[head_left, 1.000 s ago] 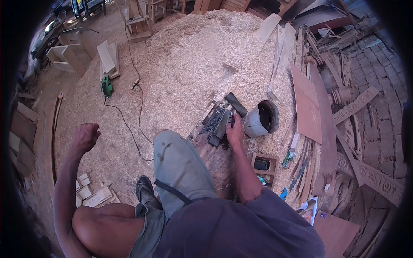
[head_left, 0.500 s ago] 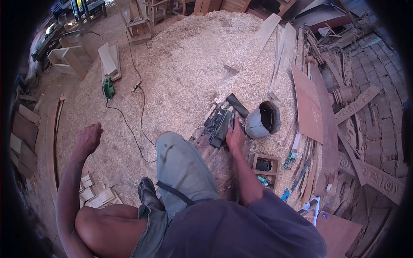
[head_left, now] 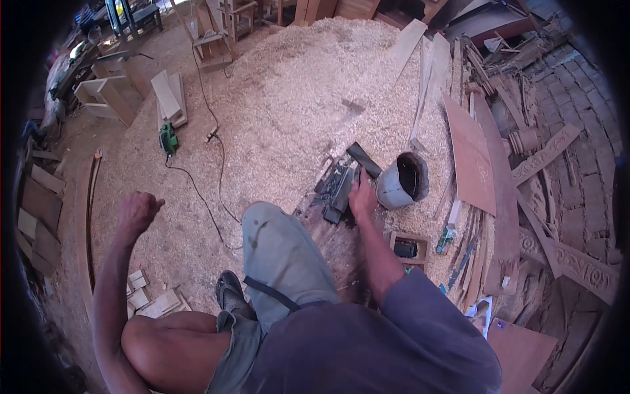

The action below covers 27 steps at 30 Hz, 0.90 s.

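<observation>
My right hand [head_left: 362,199] is closed on the right edge of a dark rectangular block [head_left: 340,196], low over a wet, dark-stained board [head_left: 348,253]. Its fingertips lie along the block's edge, and part of the grip is hidden. Blackish lumpy material [head_left: 326,187] lies against the block's left side. Just beyond is a second dark flat piece [head_left: 363,159]. A grey bucket [head_left: 392,190] with a dark inside stands right of the hand. Out to the left, my left hand [head_left: 139,213] hangs in the air above the shavings, fingers curled and nothing visible in them.
Wood shavings [head_left: 282,98] cover the ground. A green power planer [head_left: 168,138] with a black cord lies left, beside stacked boards [head_left: 168,98]. A small wooden box [head_left: 410,248] sits near my right forearm. Plywood [head_left: 469,154], offcuts and a carved board [head_left: 577,262] crowd the right.
The view has shifted slightly. My right hand has slid a little farther away along the block's edge. The left fist has turned slightly, its thumb side now pointing right.
</observation>
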Tool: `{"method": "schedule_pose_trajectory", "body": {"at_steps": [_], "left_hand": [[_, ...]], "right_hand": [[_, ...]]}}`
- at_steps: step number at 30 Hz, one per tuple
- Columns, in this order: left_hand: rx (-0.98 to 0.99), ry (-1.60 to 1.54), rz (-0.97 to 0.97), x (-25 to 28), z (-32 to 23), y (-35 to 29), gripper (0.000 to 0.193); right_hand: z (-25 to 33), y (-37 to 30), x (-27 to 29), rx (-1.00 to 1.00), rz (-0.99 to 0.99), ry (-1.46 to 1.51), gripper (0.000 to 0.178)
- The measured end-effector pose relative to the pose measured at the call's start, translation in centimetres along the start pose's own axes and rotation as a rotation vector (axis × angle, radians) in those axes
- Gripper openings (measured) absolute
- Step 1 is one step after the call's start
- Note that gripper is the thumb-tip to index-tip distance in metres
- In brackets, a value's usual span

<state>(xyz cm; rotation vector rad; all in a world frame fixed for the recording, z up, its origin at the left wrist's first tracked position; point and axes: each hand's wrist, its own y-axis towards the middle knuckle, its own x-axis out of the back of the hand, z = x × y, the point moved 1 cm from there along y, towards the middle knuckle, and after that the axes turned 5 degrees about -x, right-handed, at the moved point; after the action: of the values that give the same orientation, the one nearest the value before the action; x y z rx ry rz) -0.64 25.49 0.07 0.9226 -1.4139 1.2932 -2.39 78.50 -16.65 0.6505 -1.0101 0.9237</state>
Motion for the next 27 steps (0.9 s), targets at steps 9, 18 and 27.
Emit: {"method": "schedule_pose_trajectory", "body": {"at_steps": [9, 18, 27], "left_hand": [[-0.056, -0.076, -0.109, -1.2, 0.6, -0.2, 0.025], [-0.107, -0.050, -0.039, -3.2, 1.5, -0.2, 0.019], [-0.005, -0.031, -0.050, -1.3, 0.0, -0.1, 0.037]], "right_hand": [[1.6, 0.5, 1.3, -0.077, 0.062, -0.009, 0.051], [0.6, 0.6, 0.6, -0.051, 0.052, -0.088, 0.056], [1.4, -1.2, 1.4, -0.067, 0.151, -0.077, 0.052]]}}
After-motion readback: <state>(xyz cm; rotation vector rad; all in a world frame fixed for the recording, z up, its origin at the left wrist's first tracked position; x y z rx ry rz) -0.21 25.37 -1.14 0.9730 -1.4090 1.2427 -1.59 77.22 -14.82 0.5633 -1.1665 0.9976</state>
